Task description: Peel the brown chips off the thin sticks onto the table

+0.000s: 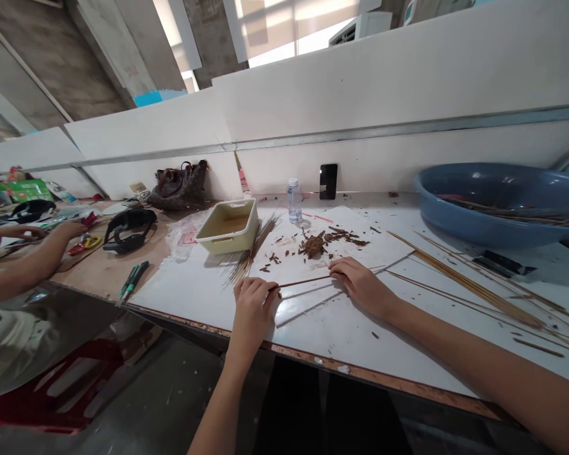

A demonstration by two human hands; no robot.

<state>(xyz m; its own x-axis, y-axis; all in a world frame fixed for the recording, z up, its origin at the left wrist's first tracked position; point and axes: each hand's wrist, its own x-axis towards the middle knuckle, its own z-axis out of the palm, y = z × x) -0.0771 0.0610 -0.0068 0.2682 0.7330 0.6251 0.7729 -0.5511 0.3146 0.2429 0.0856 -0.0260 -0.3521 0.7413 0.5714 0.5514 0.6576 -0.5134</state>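
Note:
Between my hands a thin incense stick (306, 282) with a dark brown coating lies nearly level over the near part of a white board (384, 256). My left hand (255, 304) is closed on its left end, thumb and fingers together. Near the other end, my right hand (358, 282) pinches it, and a bare pale length of stick shows beyond the fingers. Just behind sits a lump of brown paste (314, 245), with crumbs and broken pieces scattered around it. Thin bare sticks (255, 251) lie in a bundle beyond my left hand.
A pale yellow basin (230, 230) holds brownish liquid. Behind the board stand a water bottle (294, 203) and a phone (329, 182). At right are a large blue tub (488, 215) and long sticks (464, 281). A green cutter (131, 282) and another person's arms (33, 265) are at left.

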